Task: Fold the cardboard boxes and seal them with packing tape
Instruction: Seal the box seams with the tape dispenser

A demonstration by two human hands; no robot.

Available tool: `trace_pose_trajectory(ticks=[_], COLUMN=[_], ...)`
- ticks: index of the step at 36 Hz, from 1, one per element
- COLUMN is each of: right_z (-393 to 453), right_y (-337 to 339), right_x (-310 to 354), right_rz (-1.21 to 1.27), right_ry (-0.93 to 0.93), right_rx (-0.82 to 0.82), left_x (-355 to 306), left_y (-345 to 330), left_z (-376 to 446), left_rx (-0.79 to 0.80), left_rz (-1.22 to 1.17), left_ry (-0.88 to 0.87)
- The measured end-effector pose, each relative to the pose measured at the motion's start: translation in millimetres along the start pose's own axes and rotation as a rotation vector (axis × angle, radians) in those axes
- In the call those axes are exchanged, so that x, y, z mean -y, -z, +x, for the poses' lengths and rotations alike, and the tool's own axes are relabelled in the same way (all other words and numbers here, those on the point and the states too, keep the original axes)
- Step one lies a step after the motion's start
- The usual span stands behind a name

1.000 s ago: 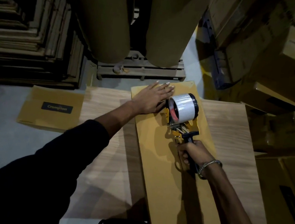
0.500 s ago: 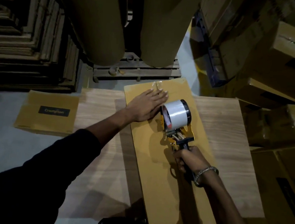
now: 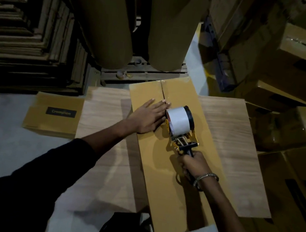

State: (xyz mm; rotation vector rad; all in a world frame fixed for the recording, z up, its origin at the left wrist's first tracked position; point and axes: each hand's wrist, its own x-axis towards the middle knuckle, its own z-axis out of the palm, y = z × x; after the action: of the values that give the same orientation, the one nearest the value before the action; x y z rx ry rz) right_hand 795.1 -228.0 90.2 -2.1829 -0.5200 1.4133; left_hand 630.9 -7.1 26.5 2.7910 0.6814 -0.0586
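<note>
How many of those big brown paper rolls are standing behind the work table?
2. The left paper roll and the right paper roll stand side by side on a wooden pallet, just beyond the cardboard box being taped. Others may be hidden in the dark.

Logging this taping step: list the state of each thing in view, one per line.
box: folded flat on the table, centre seam showing at its far end, tape on it there.
tape gun: on the box, roll loaded, handle gripped.
left hand: flat, pressing the box beside the roll.
right hand: gripping the tape gun's handle.
table: under the box.
flat carton: lying unfolded on the floor, label up.
</note>
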Motion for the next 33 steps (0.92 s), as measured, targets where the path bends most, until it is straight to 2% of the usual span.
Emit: trace_pose_trajectory(ticks=[5,12,18,23,33], right_z=[-6,-31,-37,-41,-68], right_y=[4,16,19,22,31], right_x=[-7,-55,-58,-54,-73], right_rz=[-0.031,-0.077,-0.058,-0.018,-0.095], right_ry=[0.045,-0.004,0.000,-0.007,-0.033], right_rx=[-0.007,-0.001,0.016,0.032,0.041], left_x=[-6,-14,-61,-86,-85], left_y=[5,7,-13,-25,-32], left_z=[-1,-2,-23,-38,-40], left_rx=[0.003,0.008,0.041,-0.058,-0.121], left_rz=[0.022,0.059,0.065,0.061,0.069], left_ry=[0.029,0.078,0.042,0.088,0.097])
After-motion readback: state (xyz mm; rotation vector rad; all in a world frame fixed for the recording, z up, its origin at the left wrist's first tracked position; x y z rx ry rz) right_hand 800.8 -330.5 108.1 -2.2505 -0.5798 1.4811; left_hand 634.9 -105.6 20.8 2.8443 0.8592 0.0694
